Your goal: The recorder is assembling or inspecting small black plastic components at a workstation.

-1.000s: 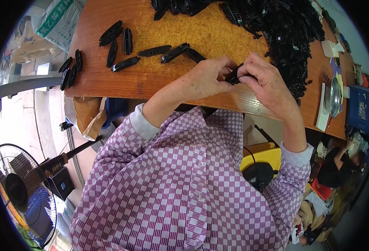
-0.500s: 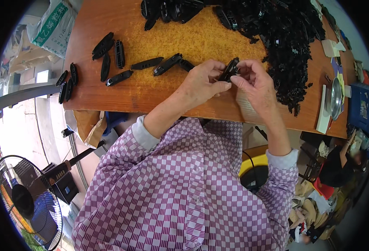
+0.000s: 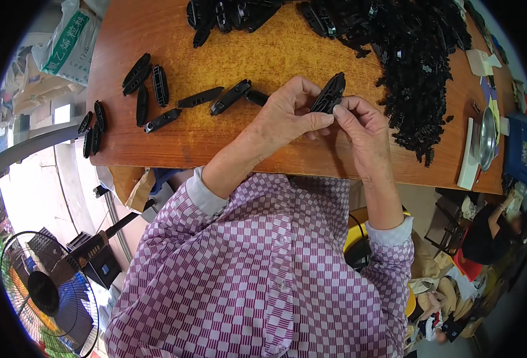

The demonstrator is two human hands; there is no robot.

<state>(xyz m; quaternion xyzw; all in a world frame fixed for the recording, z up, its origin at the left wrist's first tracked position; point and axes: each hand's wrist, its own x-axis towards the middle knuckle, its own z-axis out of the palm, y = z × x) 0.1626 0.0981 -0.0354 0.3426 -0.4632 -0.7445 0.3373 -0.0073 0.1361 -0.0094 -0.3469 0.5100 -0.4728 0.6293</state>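
Observation:
Near the front of the wooden table I hold a long oval black plastic part (image 3: 330, 94) with slots in it, its pointed end tilted up and away. My left hand (image 3: 290, 113) is closed round its left side, the thumb stretched along the near end. Thumb and fingers of my right hand (image 3: 364, 122) pinch together at the lower right end of the part; whether a smaller piece sits there is hidden. Nearest to my left hand lies a similar black part (image 3: 256, 97), partly behind the knuckles, and another black part (image 3: 231, 97) lies left of it.
Several more black oval parts (image 3: 161, 85) lie on the table (image 3: 174, 143) to the left. A large heap of small black pieces (image 3: 418, 89) covers the right side. Beyond it are a metal dish (image 3: 487, 138) and a white strip (image 3: 469, 155). A fan (image 3: 42, 292) stands lower left.
The held part has turned more upright, and more of it shows above my fingers. My right hand has moved slightly down along it. The whole view has shifted a little.

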